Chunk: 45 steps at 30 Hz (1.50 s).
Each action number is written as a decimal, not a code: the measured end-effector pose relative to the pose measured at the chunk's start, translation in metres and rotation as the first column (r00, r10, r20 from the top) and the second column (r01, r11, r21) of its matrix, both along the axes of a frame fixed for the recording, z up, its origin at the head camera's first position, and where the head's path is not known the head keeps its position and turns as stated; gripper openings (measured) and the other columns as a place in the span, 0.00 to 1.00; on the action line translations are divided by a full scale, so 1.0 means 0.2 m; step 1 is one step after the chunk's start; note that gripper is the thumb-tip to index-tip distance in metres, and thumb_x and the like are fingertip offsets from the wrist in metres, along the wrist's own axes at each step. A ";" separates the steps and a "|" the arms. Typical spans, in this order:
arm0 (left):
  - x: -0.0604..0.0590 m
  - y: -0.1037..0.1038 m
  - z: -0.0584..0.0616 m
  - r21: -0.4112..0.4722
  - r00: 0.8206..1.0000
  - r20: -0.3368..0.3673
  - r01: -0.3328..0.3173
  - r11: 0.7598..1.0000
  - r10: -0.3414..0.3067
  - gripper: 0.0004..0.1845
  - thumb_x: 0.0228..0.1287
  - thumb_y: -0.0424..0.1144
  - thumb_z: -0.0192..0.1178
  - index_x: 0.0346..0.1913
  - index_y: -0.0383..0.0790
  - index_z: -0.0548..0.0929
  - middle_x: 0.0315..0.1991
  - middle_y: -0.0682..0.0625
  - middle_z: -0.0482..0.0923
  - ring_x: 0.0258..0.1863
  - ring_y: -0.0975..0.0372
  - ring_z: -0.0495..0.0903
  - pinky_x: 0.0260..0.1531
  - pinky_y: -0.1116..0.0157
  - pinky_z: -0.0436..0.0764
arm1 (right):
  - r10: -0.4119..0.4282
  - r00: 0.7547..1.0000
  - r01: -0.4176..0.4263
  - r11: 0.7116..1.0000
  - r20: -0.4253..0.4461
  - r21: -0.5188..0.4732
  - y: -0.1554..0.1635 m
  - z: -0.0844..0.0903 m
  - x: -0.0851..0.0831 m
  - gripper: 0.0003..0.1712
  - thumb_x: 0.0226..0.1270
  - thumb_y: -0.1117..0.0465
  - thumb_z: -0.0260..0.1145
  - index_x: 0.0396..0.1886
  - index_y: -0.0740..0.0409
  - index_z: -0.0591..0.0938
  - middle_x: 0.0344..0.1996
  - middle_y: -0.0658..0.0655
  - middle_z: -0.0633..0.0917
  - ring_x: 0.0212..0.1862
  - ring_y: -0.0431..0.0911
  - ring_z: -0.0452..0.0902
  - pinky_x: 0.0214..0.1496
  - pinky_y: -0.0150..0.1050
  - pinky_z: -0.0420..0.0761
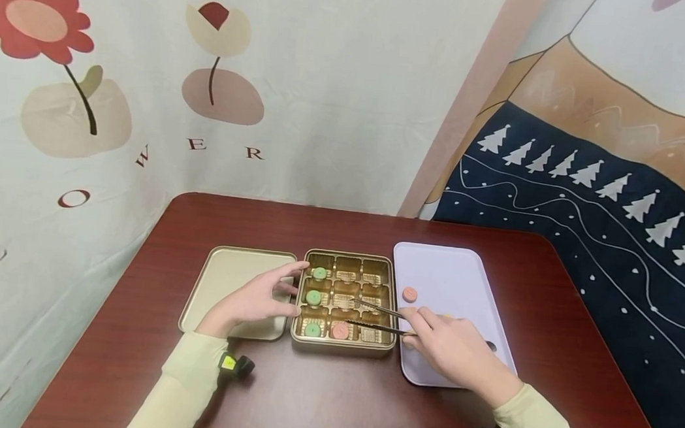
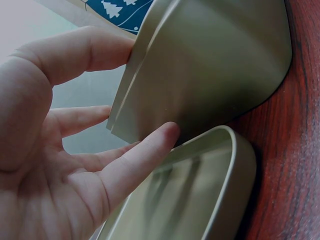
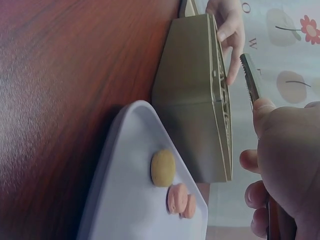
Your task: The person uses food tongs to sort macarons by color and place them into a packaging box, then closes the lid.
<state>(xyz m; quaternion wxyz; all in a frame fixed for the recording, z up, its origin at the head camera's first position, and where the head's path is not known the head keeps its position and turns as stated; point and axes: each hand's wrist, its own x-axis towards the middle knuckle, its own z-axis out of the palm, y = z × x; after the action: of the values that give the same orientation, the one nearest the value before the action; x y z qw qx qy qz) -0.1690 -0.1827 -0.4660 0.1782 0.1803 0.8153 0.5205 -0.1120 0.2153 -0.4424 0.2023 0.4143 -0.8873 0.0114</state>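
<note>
A gold tin box [image 1: 343,342] with small compartments sits mid-table. Its left column holds three green discs [image 1: 312,297], and a pink disc [image 1: 340,331] lies in the near row. My right hand [image 1: 452,348] grips metal tongs [image 1: 379,328], whose arms are spread over the box, the lower tip just above that pink disc. My left hand [image 1: 255,300] rests with straight fingers against the box's left wall [image 2: 200,75], thumb [image 2: 145,155] touching it. In the right wrist view the tongs [image 3: 250,75] reach past the box [image 3: 192,125].
The box's lid [image 1: 226,285] lies upside down to the left. A lavender tray [image 1: 450,279] on the right holds a pink disc [image 1: 410,294] and a yellow disc [image 3: 163,167]. Patterned cloth hangs behind the dark red table [image 1: 342,227].
</note>
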 end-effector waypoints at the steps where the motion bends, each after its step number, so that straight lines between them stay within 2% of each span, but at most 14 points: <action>1: 0.00 0.00 0.00 0.000 1.000 0.000 0.000 1.000 0.000 0.53 0.58 0.34 0.75 0.84 0.42 0.57 0.79 0.36 0.62 0.66 0.41 0.78 0.67 0.37 0.75 | -0.004 1.000 0.004 1.000 0.001 0.000 0.01 0.00 0.00 0.27 0.72 0.47 0.68 0.63 0.55 0.79 0.38 0.52 0.85 0.28 0.50 0.85 0.20 0.49 0.81; 3: 0.00 0.00 0.00 -0.002 1.000 0.001 -0.001 1.000 0.001 0.53 0.58 0.34 0.75 0.84 0.42 0.57 0.80 0.36 0.62 0.65 0.42 0.78 0.67 0.37 0.75 | -0.016 1.000 0.016 1.000 0.000 -0.003 0.02 0.00 -0.01 0.26 0.73 0.46 0.67 0.63 0.55 0.78 0.36 0.51 0.84 0.26 0.49 0.84 0.18 0.47 0.79; 7: 0.00 0.00 0.00 -0.003 1.000 0.005 -0.001 1.000 0.001 0.53 0.58 0.35 0.76 0.84 0.43 0.58 0.80 0.37 0.62 0.66 0.42 0.78 0.67 0.36 0.74 | -0.052 0.999 0.052 0.999 0.005 -0.016 0.07 0.02 -0.03 0.26 0.82 0.43 0.56 0.68 0.54 0.78 0.32 0.50 0.82 0.23 0.48 0.82 0.16 0.44 0.78; 9: 0.00 0.00 0.00 -0.001 1.000 0.005 0.000 1.000 0.000 0.53 0.58 0.35 0.76 0.84 0.43 0.58 0.79 0.37 0.62 0.66 0.42 0.78 0.67 0.36 0.74 | -0.085 0.996 0.085 0.996 0.026 -0.028 0.09 0.03 -0.05 0.27 0.84 0.42 0.54 0.69 0.52 0.77 0.32 0.50 0.81 0.23 0.46 0.82 0.18 0.43 0.78; 14: 0.00 0.00 -0.01 -0.005 1.000 0.001 -0.001 1.000 0.001 0.53 0.58 0.35 0.76 0.84 0.43 0.58 0.79 0.36 0.63 0.66 0.42 0.78 0.66 0.37 0.76 | -0.155 0.987 0.157 0.987 0.048 -0.025 0.17 0.06 -0.08 0.25 0.82 0.43 0.58 0.66 0.53 0.77 0.36 0.52 0.86 0.24 0.46 0.83 0.19 0.41 0.79; 17: -0.01 0.00 0.00 -0.007 1.000 0.003 -0.004 1.000 0.004 0.53 0.58 0.35 0.76 0.84 0.43 0.58 0.79 0.37 0.62 0.66 0.42 0.78 0.66 0.37 0.76 | -0.201 0.978 0.201 0.980 0.059 0.000 0.21 0.07 -0.09 0.26 0.78 0.46 0.64 0.66 0.56 0.77 0.38 0.55 0.87 0.21 0.45 0.79 0.17 0.39 0.74; 20: -0.01 0.00 0.00 -0.009 1.000 0.001 -0.005 1.000 0.005 0.53 0.58 0.35 0.75 0.84 0.44 0.58 0.79 0.37 0.62 0.66 0.42 0.78 0.66 0.37 0.76 | -0.261 0.958 0.261 0.965 0.117 0.020 0.24 0.09 -0.10 0.29 0.71 0.51 0.71 0.66 0.56 0.76 0.39 0.56 0.86 0.21 0.42 0.73 0.18 0.37 0.71; 24: -0.01 0.00 0.00 -0.011 1.000 -0.001 -0.003 1.000 0.003 0.52 0.59 0.35 0.75 0.84 0.43 0.58 0.79 0.36 0.62 0.66 0.41 0.78 0.65 0.37 0.76 | -0.330 0.924 0.326 0.944 0.194 0.049 0.26 0.10 -0.09 0.30 0.71 0.53 0.72 0.68 0.55 0.75 0.41 0.55 0.86 0.23 0.41 0.71 0.20 0.35 0.70; 26: -0.01 -0.01 -0.01 -0.009 1.000 0.001 -0.001 1.000 0.001 0.53 0.59 0.35 0.75 0.84 0.44 0.58 0.79 0.36 0.62 0.66 0.41 0.77 0.65 0.37 0.76 | -0.343 0.915 0.338 0.939 0.211 0.057 0.27 0.09 -0.09 0.31 0.71 0.53 0.73 0.68 0.55 0.74 0.41 0.55 0.87 0.24 0.41 0.71 0.21 0.34 0.70; 36: -0.01 -0.01 -0.01 0.004 1.000 0.002 0.002 1.000 -0.002 0.52 0.59 0.35 0.75 0.83 0.43 0.58 0.79 0.37 0.63 0.66 0.42 0.78 0.68 0.36 0.73 | -0.332 0.926 0.331 0.943 0.179 0.039 0.34 0.05 -0.11 0.32 0.67 0.53 0.76 0.67 0.55 0.75 0.42 0.56 0.88 0.27 0.42 0.79 0.23 0.36 0.78; 45: -0.01 -0.01 -0.01 0.001 1.000 0.005 0.002 1.000 -0.002 0.52 0.59 0.35 0.75 0.84 0.43 0.58 0.80 0.37 0.62 0.66 0.42 0.77 0.67 0.36 0.74 | -0.328 0.927 0.329 0.944 0.180 0.026 0.38 0.01 -0.11 0.31 0.66 0.54 0.77 0.65 0.57 0.76 0.41 0.57 0.88 0.26 0.42 0.78 0.22 0.38 0.79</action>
<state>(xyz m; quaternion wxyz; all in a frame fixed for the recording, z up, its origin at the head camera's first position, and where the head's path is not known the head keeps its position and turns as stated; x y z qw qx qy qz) -0.1701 -0.1840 -0.4671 0.1806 0.1800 0.8143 0.5214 -0.1348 0.2907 -0.4403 0.1206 0.2564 -0.9588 0.0174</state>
